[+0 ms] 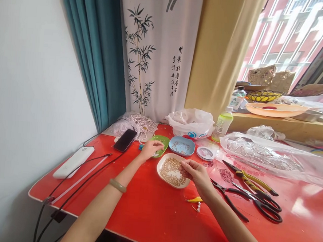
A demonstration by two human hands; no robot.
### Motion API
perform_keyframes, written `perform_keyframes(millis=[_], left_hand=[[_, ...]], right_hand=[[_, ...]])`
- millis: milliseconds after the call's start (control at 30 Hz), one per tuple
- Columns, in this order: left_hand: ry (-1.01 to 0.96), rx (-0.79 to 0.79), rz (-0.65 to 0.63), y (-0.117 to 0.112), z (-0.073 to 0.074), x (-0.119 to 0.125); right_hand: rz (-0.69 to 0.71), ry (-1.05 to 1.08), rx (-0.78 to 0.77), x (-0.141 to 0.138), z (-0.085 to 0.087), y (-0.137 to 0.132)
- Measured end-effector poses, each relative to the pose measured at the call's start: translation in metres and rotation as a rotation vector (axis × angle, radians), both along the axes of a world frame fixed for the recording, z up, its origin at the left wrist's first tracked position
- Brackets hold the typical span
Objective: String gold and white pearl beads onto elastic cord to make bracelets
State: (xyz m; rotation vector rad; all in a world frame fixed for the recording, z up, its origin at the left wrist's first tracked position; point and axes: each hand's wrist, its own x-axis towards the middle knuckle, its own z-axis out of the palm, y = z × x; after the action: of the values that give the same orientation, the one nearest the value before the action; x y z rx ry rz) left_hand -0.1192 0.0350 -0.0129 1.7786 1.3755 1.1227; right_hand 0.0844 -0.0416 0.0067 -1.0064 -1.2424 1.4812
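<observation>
My left hand (pixel 151 150) hangs over the near side of a green dish (pixel 164 139), fingers bent together; whatever they pinch is too small to make out. A bangle (pixel 117 185) circles that wrist. At the right rim of a cream dish (pixel 159 173) my right hand (pixel 196 173) is closed in a pinch, its contents hidden. Small gold beads (pixel 171 177) cover much of the cream dish's bottom. Just behind it sits a blue dish (pixel 182 146) with small pieces in it. A yellow-handled small item (pixel 194 200) lies below my right hand.
Pliers (pixel 249 179), a second black-handled pair (pixel 229 198) and scissors (pixel 265 207) lie to the right. Behind stand a white plastic bag (pixel 190 124) and a bottle (pixel 223 125). Leftward are a phone (pixel 125 140), a white power bank (pixel 74 162) and cables.
</observation>
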Motion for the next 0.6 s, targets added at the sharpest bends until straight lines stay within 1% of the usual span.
perform_keyframes(millis=[167, 267, 333, 467, 600], left_hand=[[-0.257, -0.062, -0.157, -0.023, 0.011, 0.034], [-0.551, -0.211, -0.239, -0.034, 0.012, 0.045], [-0.716, -0.308, -0.259, -0.037, 0.013, 0.048], [-0.807, -0.4, -0.246, -0.042, 0.016, 0.051], [-0.847, -0.447, -0.267, -0.047, 0.02, 0.054]], right_hand=[[-0.052, -0.044, 0.114, -0.001, 0.002, -0.001], [-0.083, -0.061, 0.172, -0.001, 0.002, -0.002], [-0.106, -0.085, 0.199, 0.0, 0.003, -0.003], [-0.129, -0.151, 0.243, -0.001, 0.003, -0.007], [-0.129, -0.163, 0.26, -0.003, 0.002, -0.008]])
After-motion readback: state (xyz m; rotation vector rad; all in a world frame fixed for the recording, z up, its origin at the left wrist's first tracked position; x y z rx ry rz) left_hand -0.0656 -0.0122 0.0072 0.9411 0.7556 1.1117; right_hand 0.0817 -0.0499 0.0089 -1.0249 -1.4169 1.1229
